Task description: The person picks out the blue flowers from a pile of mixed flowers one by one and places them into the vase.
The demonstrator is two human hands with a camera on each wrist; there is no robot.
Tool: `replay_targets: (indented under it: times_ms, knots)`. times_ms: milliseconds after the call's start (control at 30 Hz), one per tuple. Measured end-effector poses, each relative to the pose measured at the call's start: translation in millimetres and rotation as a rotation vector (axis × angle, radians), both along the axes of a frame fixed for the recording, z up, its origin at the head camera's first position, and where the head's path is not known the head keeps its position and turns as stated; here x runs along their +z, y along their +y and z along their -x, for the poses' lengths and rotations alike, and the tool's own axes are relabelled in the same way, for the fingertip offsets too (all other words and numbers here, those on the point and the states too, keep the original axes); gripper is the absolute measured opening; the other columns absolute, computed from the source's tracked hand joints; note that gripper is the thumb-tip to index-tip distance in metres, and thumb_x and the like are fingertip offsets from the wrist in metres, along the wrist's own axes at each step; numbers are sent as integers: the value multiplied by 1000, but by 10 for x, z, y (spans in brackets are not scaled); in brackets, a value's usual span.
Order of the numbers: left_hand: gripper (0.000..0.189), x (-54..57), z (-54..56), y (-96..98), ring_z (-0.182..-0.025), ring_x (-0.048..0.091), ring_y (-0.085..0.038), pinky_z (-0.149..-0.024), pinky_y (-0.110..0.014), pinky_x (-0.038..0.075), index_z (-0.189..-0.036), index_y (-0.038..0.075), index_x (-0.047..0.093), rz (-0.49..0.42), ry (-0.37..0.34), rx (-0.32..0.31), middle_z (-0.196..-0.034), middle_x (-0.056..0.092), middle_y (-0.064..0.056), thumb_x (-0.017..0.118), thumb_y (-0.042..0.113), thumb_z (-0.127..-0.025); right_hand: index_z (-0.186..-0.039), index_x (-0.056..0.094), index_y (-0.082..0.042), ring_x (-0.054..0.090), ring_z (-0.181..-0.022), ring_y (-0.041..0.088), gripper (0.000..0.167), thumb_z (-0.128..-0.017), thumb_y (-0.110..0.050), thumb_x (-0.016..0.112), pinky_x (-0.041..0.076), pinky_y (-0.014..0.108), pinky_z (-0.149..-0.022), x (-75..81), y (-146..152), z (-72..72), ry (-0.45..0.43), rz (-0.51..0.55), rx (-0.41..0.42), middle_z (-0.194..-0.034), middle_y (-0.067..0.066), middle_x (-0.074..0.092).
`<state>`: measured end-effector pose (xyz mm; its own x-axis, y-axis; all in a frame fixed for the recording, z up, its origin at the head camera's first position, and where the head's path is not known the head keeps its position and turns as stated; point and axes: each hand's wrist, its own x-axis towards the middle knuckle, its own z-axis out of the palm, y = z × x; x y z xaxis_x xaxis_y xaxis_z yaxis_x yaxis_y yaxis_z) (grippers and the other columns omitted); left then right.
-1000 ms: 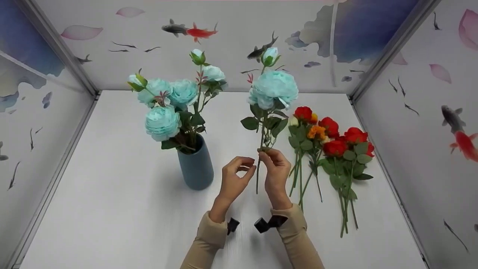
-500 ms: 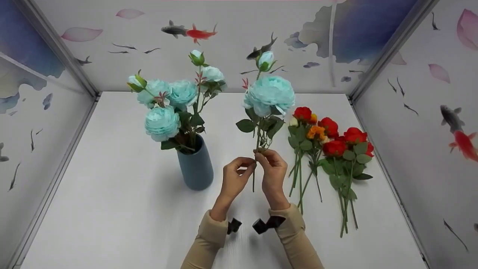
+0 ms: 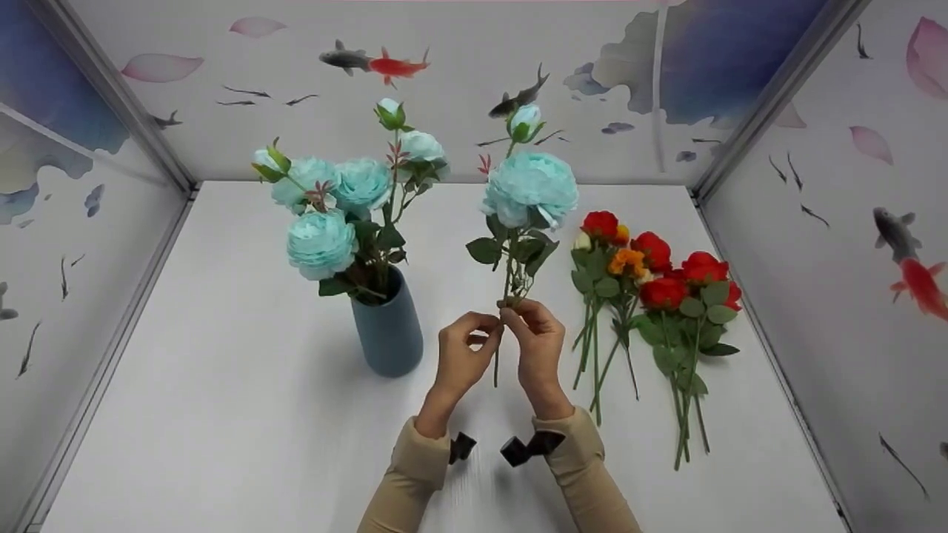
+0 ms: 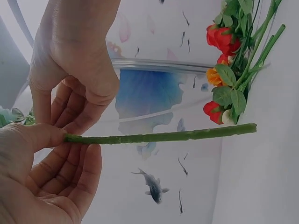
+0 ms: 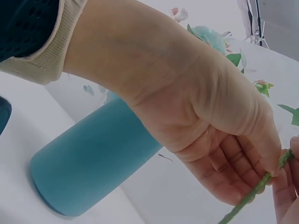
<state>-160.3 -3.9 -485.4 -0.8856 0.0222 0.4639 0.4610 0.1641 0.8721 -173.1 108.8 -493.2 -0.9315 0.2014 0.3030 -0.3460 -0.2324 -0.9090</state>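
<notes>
Upright between both hands stands a light-blue peony point(image 3: 529, 189) with a bud above it and leaves below. My left hand point(image 3: 465, 354) pinches its thin green stem point(image 4: 163, 137) between thumb and fingertips. Just above that grip, my right hand point(image 3: 541, 354) pinches the same stem, close under the lowest leaves. In the left wrist view the bare lower stem sticks out past the fingers. A blue-grey vase point(image 3: 389, 333) stands to the left of my hands, holding several light-blue peonies point(image 3: 322, 244). The vase also fills much of the right wrist view, behind the right hand.
Red roses point(image 3: 663, 294) with leafy stems lie on the right of the white table point(image 3: 222, 414). Orange flowers point(image 3: 627, 262) lie among them. Printed panels with fish surround the table at the back and both sides.
My left thumb and fingertips have come together on the stem, from just beside it. The peony and my right hand have shifted slightly left and down. The vase and roses have stayed put.
</notes>
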Motion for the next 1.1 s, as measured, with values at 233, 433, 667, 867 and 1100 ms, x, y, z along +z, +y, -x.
replay_targets:
  times_ms: [233,433,667,867,1100]
  knots:
    - [6,217,-69,-92,-72,65,-30,-59,-36,55,-85,-11,65,10,35,20,-80,65,-19,62,-13,-80,-103,64,9,63,-96,20,22,-85,-3,66,50,33,-85,-92,76,-11,-37,-13,47,-98,7,68]
    - [7,324,-59,-203,-71,64,-28,-58,-34,55,-84,-9,66,36,87,95,-79,65,-18,63,-14,-79,-105,62,13,63,-94,25,24,-86,-1,65,51,32,-84,-191,172,-32,-104,24,46,-98,7,68]
    - [6,501,-13,-402,-68,64,-29,-57,-34,55,-81,-10,66,36,155,159,-77,64,-19,63,-15,-78,-105,61,14,64,-92,25,25,-86,-2,65,51,31,-83,-263,219,-34,-120,43,60,-97,8,68]
    - [6,596,84,-622,-69,65,-26,-57,-33,55,-83,-7,69,41,185,217,-78,66,-16,66,-10,-79,-106,60,15,64,-93,21,26,-85,0,65,51,31,-84,-282,182,-6,-110,42,106,-98,8,68]
    - [5,934,112,-856,-64,63,-19,-60,-24,53,-83,-4,69,9,291,233,-77,66,-12,66,-7,-80,-110,60,13,62,-99,24,32,-84,-4,68,49,34,-87,-238,99,67,-79,-51,159,-106,15,66]
